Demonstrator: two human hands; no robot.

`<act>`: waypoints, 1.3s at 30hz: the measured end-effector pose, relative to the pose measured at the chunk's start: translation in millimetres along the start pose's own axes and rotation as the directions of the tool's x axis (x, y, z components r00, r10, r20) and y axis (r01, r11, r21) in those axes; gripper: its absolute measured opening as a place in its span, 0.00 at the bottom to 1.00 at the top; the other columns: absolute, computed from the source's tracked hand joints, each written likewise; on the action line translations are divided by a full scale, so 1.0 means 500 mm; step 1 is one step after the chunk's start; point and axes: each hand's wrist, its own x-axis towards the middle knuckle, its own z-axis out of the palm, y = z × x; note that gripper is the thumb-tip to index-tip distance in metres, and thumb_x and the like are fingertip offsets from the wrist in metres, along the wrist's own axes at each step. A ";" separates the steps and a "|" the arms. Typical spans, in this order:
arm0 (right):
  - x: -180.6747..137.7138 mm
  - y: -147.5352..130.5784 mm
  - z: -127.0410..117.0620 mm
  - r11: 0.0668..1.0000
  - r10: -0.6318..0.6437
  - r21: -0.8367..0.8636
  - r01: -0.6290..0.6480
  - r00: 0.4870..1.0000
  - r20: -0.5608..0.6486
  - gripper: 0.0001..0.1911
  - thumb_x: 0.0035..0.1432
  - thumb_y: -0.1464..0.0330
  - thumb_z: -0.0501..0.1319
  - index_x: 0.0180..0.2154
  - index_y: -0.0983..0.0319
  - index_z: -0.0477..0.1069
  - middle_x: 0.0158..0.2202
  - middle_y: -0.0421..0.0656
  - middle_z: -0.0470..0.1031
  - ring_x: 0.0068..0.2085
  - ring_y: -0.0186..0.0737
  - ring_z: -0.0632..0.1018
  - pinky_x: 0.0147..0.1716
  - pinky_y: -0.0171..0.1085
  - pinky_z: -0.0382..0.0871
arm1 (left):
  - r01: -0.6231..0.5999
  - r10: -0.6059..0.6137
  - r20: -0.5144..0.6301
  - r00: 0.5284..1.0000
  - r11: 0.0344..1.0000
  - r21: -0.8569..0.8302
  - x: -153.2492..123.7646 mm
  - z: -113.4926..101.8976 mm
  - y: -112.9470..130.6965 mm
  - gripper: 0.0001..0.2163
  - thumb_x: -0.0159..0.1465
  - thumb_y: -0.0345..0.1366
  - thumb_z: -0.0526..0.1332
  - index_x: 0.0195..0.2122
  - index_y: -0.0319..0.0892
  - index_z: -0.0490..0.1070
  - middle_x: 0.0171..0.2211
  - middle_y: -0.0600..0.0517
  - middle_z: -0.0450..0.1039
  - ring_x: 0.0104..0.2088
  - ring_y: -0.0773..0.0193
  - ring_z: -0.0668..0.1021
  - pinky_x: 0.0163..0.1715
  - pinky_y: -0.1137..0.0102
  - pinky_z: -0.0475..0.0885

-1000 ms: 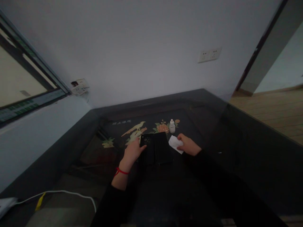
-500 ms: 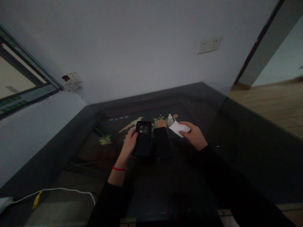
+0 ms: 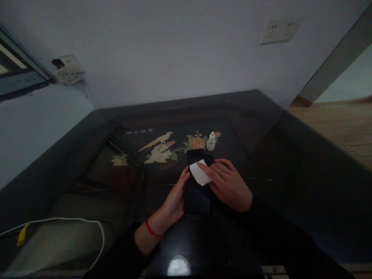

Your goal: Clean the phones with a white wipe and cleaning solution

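My left hand grips the left edge of a black phone case, which is tilted toward me above the table. The camera cutout side is not visible; its darker inner side seems to face me. In my right hand is a folded white tissue, pressed by the fingers against the upper part of the case. Just behind the case, the top end of a black phone shows; the rest of it is hidden. A small clear dropper bottle with a white cap stands upright beyond my right hand.
The dark glossy table has a printed bird and flower pattern. A white cable with a yellow tag runs at lower left. Wall sockets sit on the wall behind, with more sockets at left.
My left hand has brought the case right, over the phone, and turned its camera side away. My right hand has moved the tissue left onto the case. The view has tilted down.
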 end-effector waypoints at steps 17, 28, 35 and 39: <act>-0.014 -0.030 0.020 0.987 0.147 0.052 -0.150 0.987 0.058 0.15 0.47 0.79 0.56 0.40 0.63 0.68 0.55 0.55 0.68 0.53 0.55 0.68 0.48 0.54 0.67 | -0.168 0.154 0.090 0.984 0.969 0.182 -0.024 -0.018 -0.028 0.25 0.64 0.45 0.58 0.62 0.51 0.61 0.67 0.56 0.55 0.67 0.59 0.55 0.66 0.64 0.47; -0.017 -0.032 0.023 0.972 0.210 0.100 -0.211 0.977 0.019 0.12 0.52 0.76 0.57 0.41 0.63 0.67 0.49 0.54 0.70 0.50 0.53 0.71 0.49 0.53 0.69 | -0.060 0.062 0.064 0.996 0.998 -0.029 -0.025 -0.009 -0.024 0.25 0.63 0.48 0.59 0.61 0.54 0.62 0.64 0.58 0.60 0.65 0.60 0.60 0.64 0.66 0.54; -0.023 -0.020 0.026 0.985 0.135 0.103 -0.141 0.989 0.063 0.21 0.54 0.75 0.57 0.51 0.64 0.68 0.58 0.54 0.67 0.57 0.52 0.70 0.57 0.57 0.65 | 0.058 -0.052 0.037 0.998 0.983 -0.172 -0.027 -0.004 -0.021 0.26 0.64 0.44 0.57 0.63 0.50 0.58 0.62 0.54 0.64 0.60 0.56 0.68 0.60 0.62 0.62; -0.026 -0.019 0.028 0.978 0.129 0.143 -0.150 0.981 0.144 0.27 0.52 0.76 0.56 0.56 0.68 0.65 0.63 0.56 0.62 0.61 0.52 0.66 0.58 0.57 0.65 | 0.114 -0.116 0.000 0.993 0.984 -0.139 -0.024 -0.006 -0.020 0.26 0.64 0.46 0.56 0.63 0.48 0.59 0.56 0.50 0.71 0.57 0.54 0.72 0.59 0.60 0.63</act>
